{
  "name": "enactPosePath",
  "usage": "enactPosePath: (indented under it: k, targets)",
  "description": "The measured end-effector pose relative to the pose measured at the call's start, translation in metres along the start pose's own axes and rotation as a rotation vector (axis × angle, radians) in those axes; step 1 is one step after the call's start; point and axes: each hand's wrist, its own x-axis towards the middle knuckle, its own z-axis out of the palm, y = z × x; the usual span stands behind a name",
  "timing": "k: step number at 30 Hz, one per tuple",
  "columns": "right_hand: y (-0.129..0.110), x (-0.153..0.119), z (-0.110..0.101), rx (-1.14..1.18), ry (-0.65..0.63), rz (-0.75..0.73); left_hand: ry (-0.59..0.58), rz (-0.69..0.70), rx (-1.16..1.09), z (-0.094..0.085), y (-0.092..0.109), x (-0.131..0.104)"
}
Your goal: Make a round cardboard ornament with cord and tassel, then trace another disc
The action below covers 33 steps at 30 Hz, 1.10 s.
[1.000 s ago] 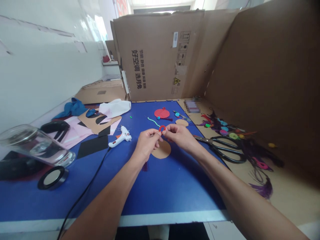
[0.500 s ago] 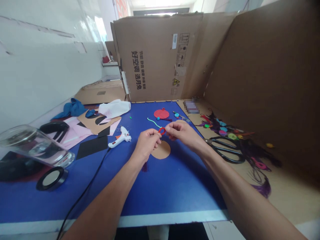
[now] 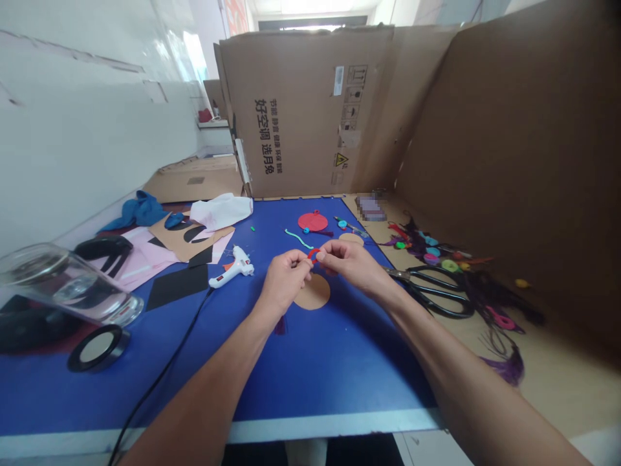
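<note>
Between my two hands is a small red ring (image 3: 314,254), partly covered by fingers. My left hand (image 3: 286,277) pinches its left side, and a dark purple tassel (image 3: 280,325) hangs below this hand. On the ring's right side my right hand (image 3: 350,264) is closed in a pinch too. Under the hands a round tan cardboard disc (image 3: 313,294) lies on the blue table. Just beyond the fingers is a pale green cord (image 3: 298,238). Farther back lies a red disc (image 3: 313,222) with a small loop at its top.
A white glue gun (image 3: 233,266) with a black cable lies left, near black sheets (image 3: 178,287) and a tilted glass of water (image 3: 72,288). Black-handled scissors (image 3: 436,291) and tassels (image 3: 507,367) lie right. Cardboard walls (image 3: 310,116) stand behind and at the right.
My right hand has shifted slightly left and its fingers now cover more of the red ring. The left hand stays nearly in place.
</note>
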Motion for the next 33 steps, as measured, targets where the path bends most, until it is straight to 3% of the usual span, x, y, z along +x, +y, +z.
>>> enactPosePath:
  k: [7, 14, 26, 31, 33]
  targets:
    - [0.0002, 0.0, 0.0046, -0.002, -0.025, -0.032, -0.056, 0.011, 0.038, 0.0004, 0.0029, -0.0024]
    - [0.0069, 0.0023, 0.0059, 0.0, 0.032, -0.059, -0.066, 0.029, 0.023, 0.0008, 0.0017, -0.0021]
    - [0.0054, 0.0009, 0.0075, 0.033, 0.037, -0.053, -0.057, 0.098, 0.013, -0.0005, 0.0025, -0.0024]
    - [0.0027, 0.0004, 0.006, 0.042, -0.015, -0.08, -0.023, 0.086, -0.017, -0.003, 0.0048, -0.0011]
    - [0.0011, -0.0005, 0.0023, -0.018, 0.041, -0.125, 0.015, 0.078, -0.043, -0.0061, 0.0073, 0.0002]
